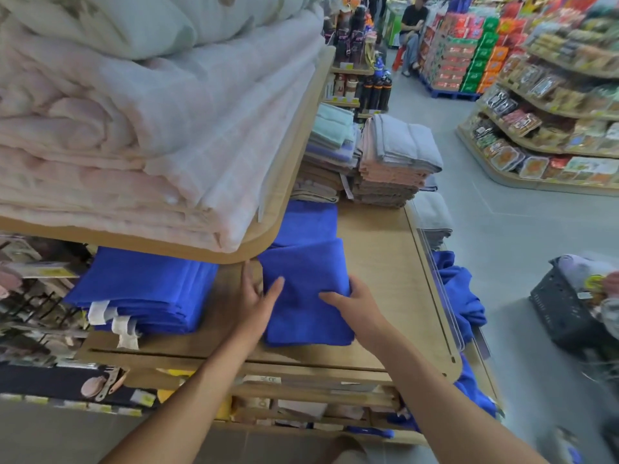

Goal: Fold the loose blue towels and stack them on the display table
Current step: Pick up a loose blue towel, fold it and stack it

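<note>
So, the towel (304, 296) lies folded on the table (385, 262), between the stack (144, 289) at left and the loose towels (459, 293) slumped over the right rim. Left hand (256, 298) lies flat, fingers straight against the towel's left edge. Right hand (355, 304) grips the right edge, thumb on top, fingers curled round. Risks, as I judge them: the pile looks plush and thick, so the layers may slide or spring open if lifted by one side only; the shelf (291, 195) overhangs close above the left hand and could catch knuckles; the loose towels, limp and crumpled, could slip to the floor (502, 236). Stack is flat and square-edged, white labels (100, 311) at its front. Table is smooth pale wood, corner rounded.
</note>
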Motion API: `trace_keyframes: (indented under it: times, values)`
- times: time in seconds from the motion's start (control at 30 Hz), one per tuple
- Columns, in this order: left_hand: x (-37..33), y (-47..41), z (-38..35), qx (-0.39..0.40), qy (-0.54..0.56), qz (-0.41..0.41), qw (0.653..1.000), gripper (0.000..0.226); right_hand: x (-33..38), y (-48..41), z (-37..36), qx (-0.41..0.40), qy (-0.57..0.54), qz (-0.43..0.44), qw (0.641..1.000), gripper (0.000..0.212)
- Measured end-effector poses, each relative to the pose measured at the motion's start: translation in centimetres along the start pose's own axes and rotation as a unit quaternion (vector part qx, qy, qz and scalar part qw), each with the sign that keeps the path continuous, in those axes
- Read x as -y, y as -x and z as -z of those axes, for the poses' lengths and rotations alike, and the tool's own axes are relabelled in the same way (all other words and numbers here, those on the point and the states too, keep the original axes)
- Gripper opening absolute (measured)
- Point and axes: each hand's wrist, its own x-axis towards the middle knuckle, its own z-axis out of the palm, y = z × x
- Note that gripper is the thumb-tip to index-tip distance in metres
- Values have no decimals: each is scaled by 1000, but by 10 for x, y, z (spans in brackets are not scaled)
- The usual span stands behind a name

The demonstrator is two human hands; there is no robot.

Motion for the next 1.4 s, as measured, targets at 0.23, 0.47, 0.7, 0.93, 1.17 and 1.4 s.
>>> trace_keyframes:
  times: [0.23, 0.47, 0.7, 0.93, 1.17, 1.4]
  values:
    - [-21, 8, -13, 254, 181, 240, 919, 41, 38, -10, 47, 34, -107, 7, 994, 34]
    - [-42, -19, -40, 180, 93, 215, 955, 27, 40, -41, 58, 10, -146, -47, 988, 36]
    - [-90, -98, -40, 72, 290, 220, 929, 36, 107, -132, 44, 70, -220, -31, 972, 36]
    - [-42, -112, -63, -78, 260, 308, 912, 36, 59, -184, 18, 0, 48, -101, 994, 43]
    - [-37, -119, -76, -197, 241, 232, 922, 7, 44, -191, 13, 3, 84, -19, 996, 46]
    - [-23, -85, -62, -165, 110, 234, 952, 21, 48, -184, 27, 14, 97, -34, 995, 59]
